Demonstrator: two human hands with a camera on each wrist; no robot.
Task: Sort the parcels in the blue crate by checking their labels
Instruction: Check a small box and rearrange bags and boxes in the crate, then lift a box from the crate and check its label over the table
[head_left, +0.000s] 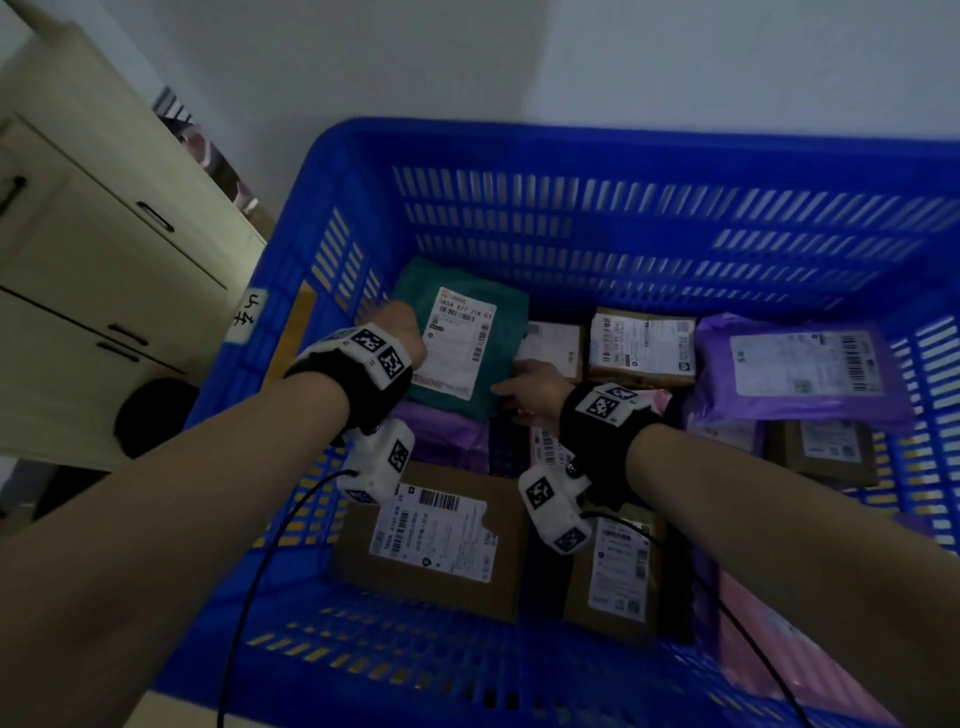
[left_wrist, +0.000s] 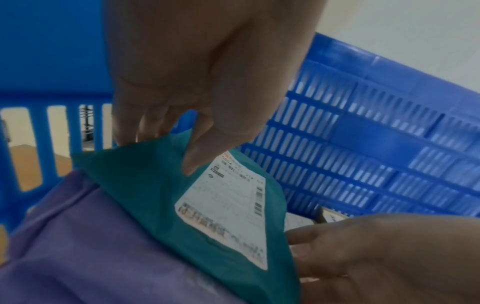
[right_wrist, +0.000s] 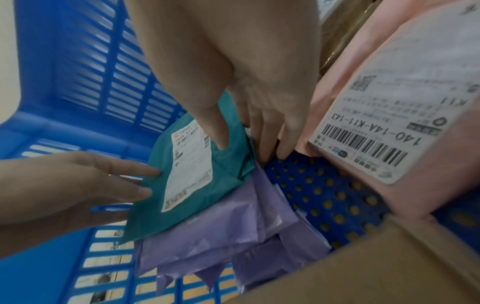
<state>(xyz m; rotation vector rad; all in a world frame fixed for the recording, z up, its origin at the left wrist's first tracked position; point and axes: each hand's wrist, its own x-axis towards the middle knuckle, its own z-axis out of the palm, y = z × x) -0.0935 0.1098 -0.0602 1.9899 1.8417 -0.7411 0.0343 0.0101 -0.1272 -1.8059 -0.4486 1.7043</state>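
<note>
Both hands are down in the slatted blue plastic crate (head_left: 519, 150); the left hand (left_wrist: 197, 86) pinches the top-left corner of the flat teal plastic mailer bag (head_left: 462, 291), thumb over, fingers under, close by the crate's left wall; the right hand (right_wrist: 246, 82) clamps the opposite edge, thumb on top. The mailer lies label-up on a crumpled purple plastic mailer (right_wrist: 221, 230); bare perforated floor shows between it and the pink labelled parcel (right_wrist: 376, 61); brown cardboard boxes (head_left: 441, 540) crowd the near side.
</note>
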